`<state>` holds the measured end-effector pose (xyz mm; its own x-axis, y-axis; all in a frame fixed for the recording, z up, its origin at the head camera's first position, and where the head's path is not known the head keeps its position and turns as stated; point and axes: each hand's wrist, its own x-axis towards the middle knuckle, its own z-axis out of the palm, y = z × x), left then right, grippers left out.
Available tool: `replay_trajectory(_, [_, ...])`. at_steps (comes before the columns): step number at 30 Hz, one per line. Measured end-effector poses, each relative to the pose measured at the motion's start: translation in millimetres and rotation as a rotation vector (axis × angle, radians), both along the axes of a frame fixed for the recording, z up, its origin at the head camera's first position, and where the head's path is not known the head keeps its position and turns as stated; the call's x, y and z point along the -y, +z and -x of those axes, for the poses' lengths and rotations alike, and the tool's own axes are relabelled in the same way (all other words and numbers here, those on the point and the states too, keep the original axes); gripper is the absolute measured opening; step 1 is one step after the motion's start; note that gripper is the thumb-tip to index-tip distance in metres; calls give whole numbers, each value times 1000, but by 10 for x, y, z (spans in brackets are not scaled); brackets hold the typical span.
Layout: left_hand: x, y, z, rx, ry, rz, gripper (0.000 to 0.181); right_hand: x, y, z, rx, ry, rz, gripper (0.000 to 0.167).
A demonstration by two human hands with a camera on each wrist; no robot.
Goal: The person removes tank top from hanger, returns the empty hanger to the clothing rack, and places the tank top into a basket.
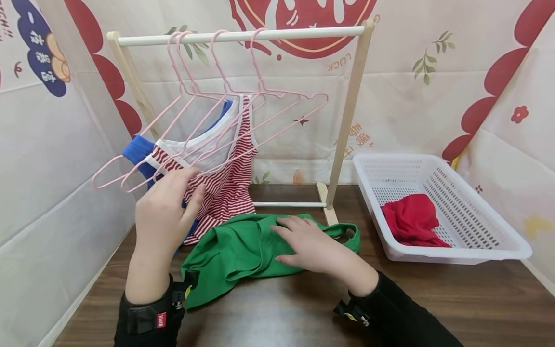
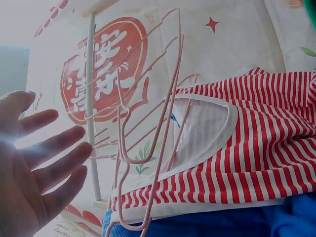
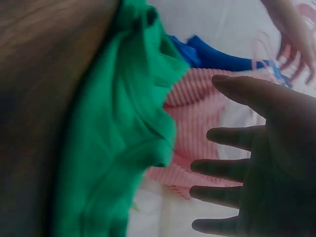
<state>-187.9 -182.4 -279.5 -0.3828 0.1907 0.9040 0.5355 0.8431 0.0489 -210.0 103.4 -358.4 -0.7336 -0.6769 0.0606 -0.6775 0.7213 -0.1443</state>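
The left hand [image 1: 165, 207] is at the near ends of the bare hangers [image 1: 259, 82], fingers spread and holding nothing. The right hand [image 1: 308, 246] is over the green shirt [image 1: 230, 255], fingers apart and gripping nothing — whether they touch the cloth, I cannot tell. That shirt lies bunched on the worktop [image 1: 269, 318], in front of the striped shirt [image 1: 236, 193] and the blue shirt [image 1: 138, 149] hanging from the rail [image 1: 303, 33].

The bare hangers overlap the striped shirt's neckline, so pulling one could snag it and drag that shirt askew. A hard tug might also tip the slim frame. The green shirt's folds are another risk — picked up carelessly, its straps could twist.
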Motion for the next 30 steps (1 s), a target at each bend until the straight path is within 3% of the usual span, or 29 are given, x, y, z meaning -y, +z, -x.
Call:
replay_trajectory(7, [-58, 3, 17, 40, -8, 25, 36, 123, -136, 84, 80, 5, -103, 73])
replay_trajectory(15, [-140, 36, 95, 92, -22, 130, 33, 230, -289, 227, 166, 8, -124, 83])
replay_trajectory(21, [-178, 33, 117, 108, -34, 183, 33, 348, -400, 291, 232, -14, -127, 102])
replay_trajectory(30, [-162, -17, 131, 139, -21, 209, 29, 482, -495, 376, 199, -52, -174, 106])
